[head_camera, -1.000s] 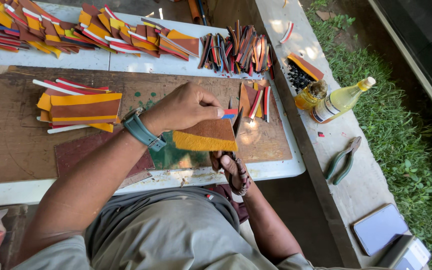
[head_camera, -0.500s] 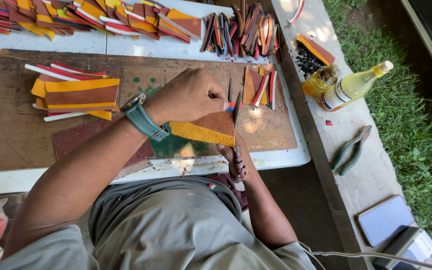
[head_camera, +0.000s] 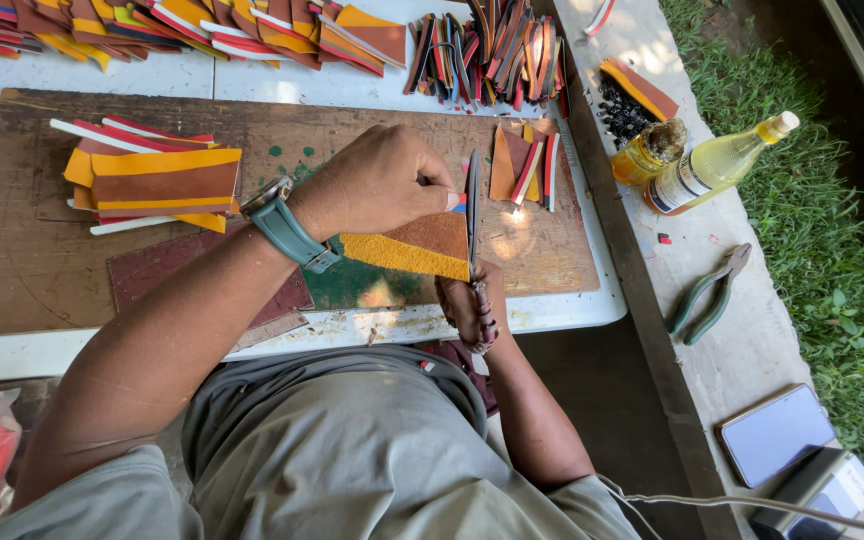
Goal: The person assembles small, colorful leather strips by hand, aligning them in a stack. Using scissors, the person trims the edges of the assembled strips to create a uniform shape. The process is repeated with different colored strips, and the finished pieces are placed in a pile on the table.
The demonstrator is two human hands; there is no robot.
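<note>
I see one leather piece (head_camera: 407, 248) clamped in my left grip (head_camera: 377, 180); my right grip (head_camera: 472, 305) closes round one pair of scissors (head_camera: 473, 215).

You are at an outdoor craft bench, a leather-working spot set up beside a lawn. A worn brown cutting board (head_camera: 12, 270) covers the white table (head_camera: 572, 310), scored and stained from use. Stacks of cut leather strips (head_camera: 152, 180) in orange, brown, red and yellow lie on it, with more heaped along the far edge (head_camera: 252, 25). On the concrete ledge (head_camera: 752, 350) to your right sit green-handled pliers (head_camera: 707, 295) and a bottle of yellow oil (head_camera: 717, 160), with sunlit grass (head_camera: 832, 250) just beyond.
</note>
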